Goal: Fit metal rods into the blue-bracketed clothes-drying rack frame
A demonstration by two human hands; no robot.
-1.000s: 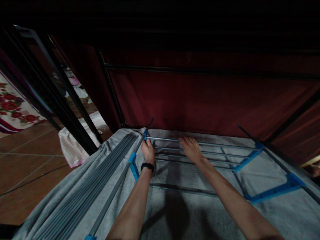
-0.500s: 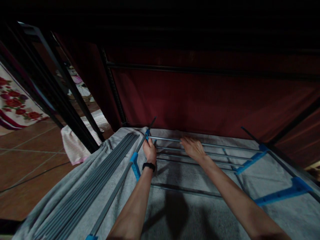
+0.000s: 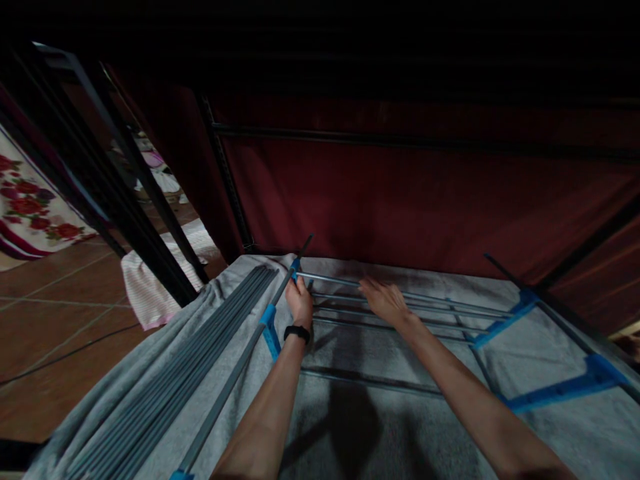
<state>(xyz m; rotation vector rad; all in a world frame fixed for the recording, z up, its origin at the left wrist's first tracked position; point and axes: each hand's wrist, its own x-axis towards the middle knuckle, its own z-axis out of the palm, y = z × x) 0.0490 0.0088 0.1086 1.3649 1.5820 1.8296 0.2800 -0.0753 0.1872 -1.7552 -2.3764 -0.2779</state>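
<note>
A grey metal frame with blue plastic brackets lies on the grey blanket, with several thin rods crossing it. My left hand [image 3: 300, 303], a black band on its wrist, is closed around the far blue bracket [image 3: 295, 267] on the left pole [image 3: 225, 393]. My right hand [image 3: 384, 300] grips the farthest metal rod [image 3: 330, 277] near its middle, fingers curled over it. This rod's left end meets the bracket by my left hand. Its right end lies near the blue bracket [image 3: 523, 300] on the right pole; whether it is seated there I cannot tell.
A row of loose grey rods [image 3: 185, 360] lies on the blanket [image 3: 400, 433] at the left. Behind stands a dark red cloth wall [image 3: 400, 207] with black metal bars. Black posts [image 3: 130, 200] rise at the left, beyond which a striped cloth [image 3: 150, 287] lies on the tiled floor.
The right end of the farthest rod has dropped slightly nearer to me, and my right hand has shifted a little left with it. My left hand stays in place.
</note>
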